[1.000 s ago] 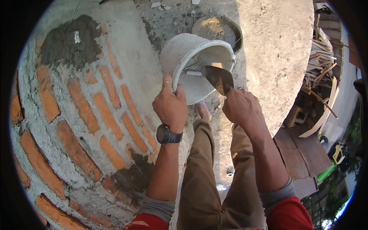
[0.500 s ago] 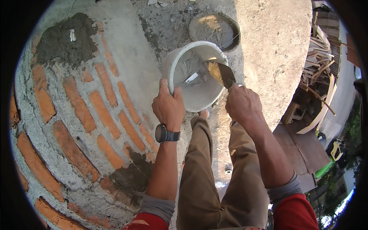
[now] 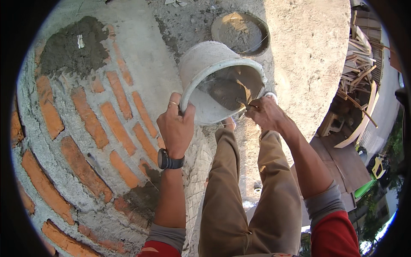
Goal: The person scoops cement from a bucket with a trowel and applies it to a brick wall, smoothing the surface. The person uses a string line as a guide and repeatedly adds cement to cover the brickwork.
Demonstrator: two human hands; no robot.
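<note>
My left hand [image 3: 176, 130] grips the near-left rim of a pale, cement-crusted bucket [image 3: 203, 58], with fingers hooked over the edge. The bucket is tipped so that its mouth faces me. Wet grey mortar [image 3: 222, 92] lies inside, against the wall and bottom. In my right hand [image 3: 270, 115], closed round its handle, is a trowel [image 3: 245, 91]. The blade reaches into the bucket's mouth on the right side and shows nearly edge-on. Its handle is mostly hidden by my fingers.
A brick wall [image 3: 87, 115] with partly plastered joints runs down the left. It carries a dark wet mortar patch [image 3: 72, 49], a white tag [image 3: 80, 41] and a thin string. A second round tub [image 3: 268, 40] stands beyond the bucket. Scrap wood [image 3: 357, 70] is piled at right.
The bucket has tipped further, its mouth now toward me and its outer wall showing. My left hand moved left with the rim. My right hand lowered, and the trowel turned edge-on inside the mouth.
</note>
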